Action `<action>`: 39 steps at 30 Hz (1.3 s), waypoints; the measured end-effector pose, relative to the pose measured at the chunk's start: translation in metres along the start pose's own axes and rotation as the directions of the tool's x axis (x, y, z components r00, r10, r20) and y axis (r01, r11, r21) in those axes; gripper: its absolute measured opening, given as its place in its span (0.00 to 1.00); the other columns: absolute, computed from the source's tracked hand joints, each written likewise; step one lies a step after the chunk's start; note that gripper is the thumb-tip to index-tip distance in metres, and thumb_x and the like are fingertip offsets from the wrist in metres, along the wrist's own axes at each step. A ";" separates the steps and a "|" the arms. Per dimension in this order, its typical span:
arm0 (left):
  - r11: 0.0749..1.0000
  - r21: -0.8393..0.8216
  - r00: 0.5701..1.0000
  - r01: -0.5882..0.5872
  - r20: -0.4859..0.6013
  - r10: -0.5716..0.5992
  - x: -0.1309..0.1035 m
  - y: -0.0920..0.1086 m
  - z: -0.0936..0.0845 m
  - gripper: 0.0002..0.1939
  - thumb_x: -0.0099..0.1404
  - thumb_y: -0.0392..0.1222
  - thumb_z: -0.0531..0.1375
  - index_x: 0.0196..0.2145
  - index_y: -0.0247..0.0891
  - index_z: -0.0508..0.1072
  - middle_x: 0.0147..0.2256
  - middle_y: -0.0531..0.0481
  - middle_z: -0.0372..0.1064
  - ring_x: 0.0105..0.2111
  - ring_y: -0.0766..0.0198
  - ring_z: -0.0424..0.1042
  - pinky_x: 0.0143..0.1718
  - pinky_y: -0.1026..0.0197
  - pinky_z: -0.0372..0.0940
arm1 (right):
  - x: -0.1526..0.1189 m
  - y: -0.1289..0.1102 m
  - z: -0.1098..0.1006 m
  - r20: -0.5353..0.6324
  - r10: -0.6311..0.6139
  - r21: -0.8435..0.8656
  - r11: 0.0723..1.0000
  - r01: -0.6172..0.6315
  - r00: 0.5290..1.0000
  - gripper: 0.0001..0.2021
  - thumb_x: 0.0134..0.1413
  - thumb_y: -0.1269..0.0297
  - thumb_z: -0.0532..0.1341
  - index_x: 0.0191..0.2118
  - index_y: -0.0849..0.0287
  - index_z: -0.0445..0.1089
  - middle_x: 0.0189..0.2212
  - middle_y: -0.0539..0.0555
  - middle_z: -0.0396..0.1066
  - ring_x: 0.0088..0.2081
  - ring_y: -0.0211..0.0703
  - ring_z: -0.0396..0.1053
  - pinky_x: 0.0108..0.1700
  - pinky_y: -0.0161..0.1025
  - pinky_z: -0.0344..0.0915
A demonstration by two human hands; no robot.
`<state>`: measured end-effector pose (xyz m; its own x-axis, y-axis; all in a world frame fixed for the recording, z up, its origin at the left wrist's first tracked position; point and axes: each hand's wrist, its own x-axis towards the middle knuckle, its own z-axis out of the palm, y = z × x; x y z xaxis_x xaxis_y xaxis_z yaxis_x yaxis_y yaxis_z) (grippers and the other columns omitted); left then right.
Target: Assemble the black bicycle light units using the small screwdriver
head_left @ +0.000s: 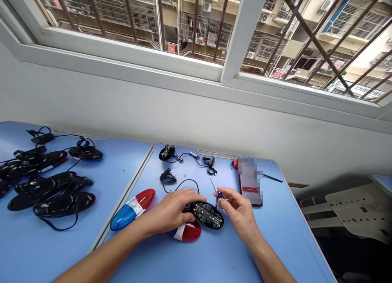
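While hands (179,207) (240,212) hold black casing (207,215), pale-specked inside, and blue cylinder (218,200)

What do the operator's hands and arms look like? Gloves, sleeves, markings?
Left hand and right hand: bare, ungloved, no rings visible. Left forearm and right forearm: no sleeve, watch, band or clear markings within frame.

Both hands (241,213) bare (forearms (118,246) too, as far as view reaches); wrists slim, uncovered.
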<state>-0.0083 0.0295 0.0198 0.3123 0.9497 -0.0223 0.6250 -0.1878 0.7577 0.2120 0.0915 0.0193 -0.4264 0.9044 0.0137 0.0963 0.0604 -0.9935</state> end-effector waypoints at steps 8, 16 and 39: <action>0.997 -0.072 1.000 0.026 0.020 -0.024 0.001 -0.001 -0.001 0.25 0.57 0.32 0.62 0.52 0.49 0.72 0.44 0.51 0.71 0.46 0.56 0.68 0.48 0.58 0.62 | -0.001 0.004 0.000 0.087 0.016 -0.109 0.994 -0.006 0.996 0.14 0.54 0.58 0.62 0.46 0.55 0.76 0.38 0.56 0.78 0.40 0.46 0.75 0.42 0.42 0.70; 0.994 -0.091 0.997 0.060 0.050 -0.056 0.000 0.000 -0.002 0.26 0.58 0.36 0.64 0.54 0.51 0.70 0.42 0.52 0.68 0.45 0.57 0.68 0.45 0.60 0.62 | 0.003 0.010 0.004 0.083 -0.038 -0.269 0.961 0.059 0.996 0.06 0.53 0.64 0.61 0.37 0.57 0.73 0.33 0.52 0.77 0.33 0.40 0.72 0.37 0.37 0.68; 0.998 -0.053 0.998 0.021 0.067 -0.017 0.003 -0.001 -0.005 0.25 0.60 0.36 0.66 0.54 0.53 0.71 0.39 0.55 0.71 0.42 0.60 0.69 0.43 0.62 0.61 | 0.001 0.008 -0.006 0.483 -0.312 -0.565 0.602 0.564 0.818 0.17 0.64 0.73 0.53 0.55 0.51 0.68 0.38 0.53 0.73 0.37 0.43 0.67 0.37 0.39 0.64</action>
<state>-0.0112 0.0339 0.0224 0.3488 0.9339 -0.0789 0.5927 -0.1546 0.7904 0.2179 0.0959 0.0118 -0.8132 0.5171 0.2671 0.3262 0.7850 -0.5267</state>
